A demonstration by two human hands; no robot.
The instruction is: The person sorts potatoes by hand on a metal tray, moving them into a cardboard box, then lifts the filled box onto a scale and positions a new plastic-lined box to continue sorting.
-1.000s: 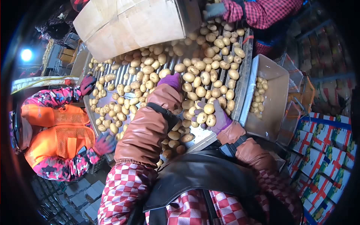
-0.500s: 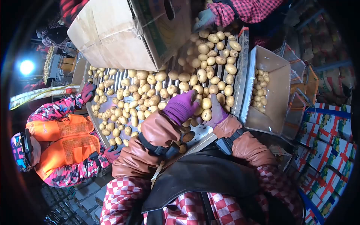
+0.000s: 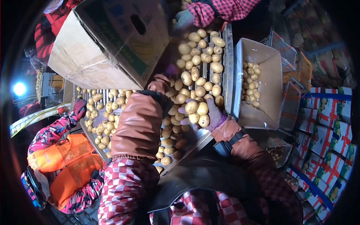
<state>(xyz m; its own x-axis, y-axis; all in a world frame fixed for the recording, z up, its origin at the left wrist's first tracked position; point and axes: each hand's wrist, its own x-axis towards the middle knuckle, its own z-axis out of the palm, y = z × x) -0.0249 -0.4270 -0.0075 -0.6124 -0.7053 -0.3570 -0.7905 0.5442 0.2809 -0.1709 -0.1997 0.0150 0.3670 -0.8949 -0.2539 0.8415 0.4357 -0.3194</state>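
A slatted conveyor point(image 3: 227, 63) runs through a dim, cluttered room, covered with loose potatoes point(image 3: 195, 74), some whole and pale, some in shadow at the near end. A big carton point(image 3: 108, 37) is tilted over its far left part. Just beyond the right rail an open box point(image 3: 268, 71) holds more potatoes, and farther right printed boxes point(image 3: 324, 138) are stacked. A bright lamp point(image 3: 20, 89) shines at the far left. One person in an orange vest point(image 3: 75, 161) stands along the left side, a gloved hand point(image 3: 79, 108) at the conveyor's edge; another's gloved hand point(image 3: 184, 18) reaches in from the top.

The right hand point(image 3: 216, 114), purple-gloved, is cupped palm up over the conveyor, its fingers parted and half curled around a small cluster of potatoes. The left hand point(image 3: 171, 70) is stretched out beside the carton's edge, dark and blurred; how far its fingers open, or what they hold, cannot be told
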